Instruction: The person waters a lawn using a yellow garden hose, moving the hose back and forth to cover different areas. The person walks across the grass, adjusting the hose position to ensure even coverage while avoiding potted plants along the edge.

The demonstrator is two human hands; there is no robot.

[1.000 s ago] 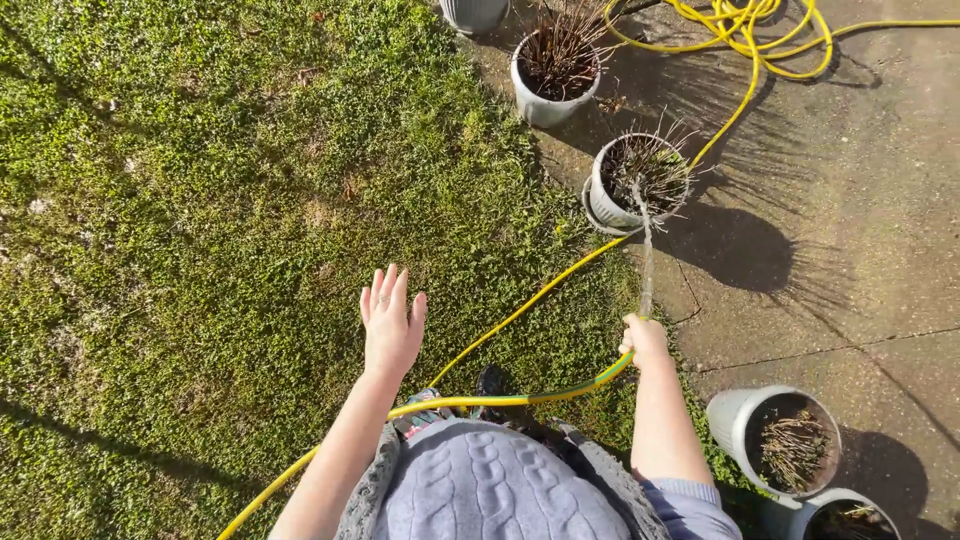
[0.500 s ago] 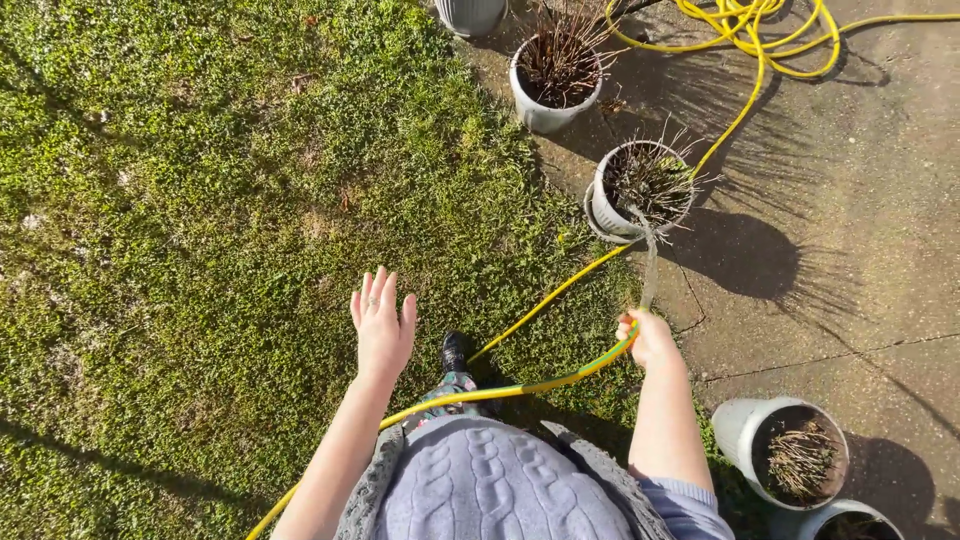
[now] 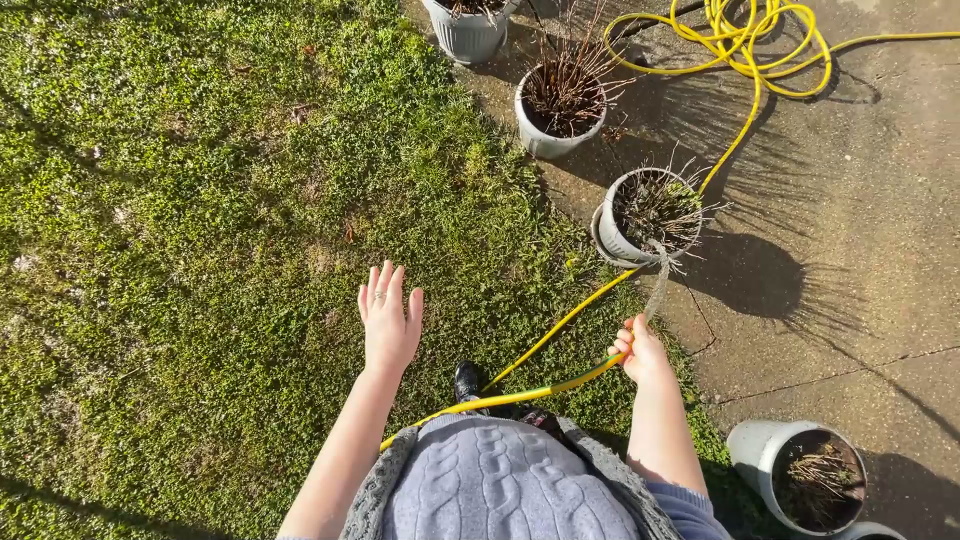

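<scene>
The view has shifted back: the pots sit lower in frame, and the water stream [image 3: 657,285] seems shorter, landing at the nearest pot [image 3: 650,215]. The right hand [image 3: 640,350] grips the yellow hose [image 3: 545,385]; the left hand [image 3: 388,320] hovers open-fingered over grass [image 3: 200,220].

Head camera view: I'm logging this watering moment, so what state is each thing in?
Right hand: closed around the hose end.
Left hand: open, fingers spread, holding nothing.
Yellow hose: running, water arcing out.
Nearest grey pot: upright, bare twigs, the stream reaches its rim.
Second grey pot: upright, bare stems.
Pot at lower right: upright, dry twigs.
Hose coil: looped on the pavement.
</scene>
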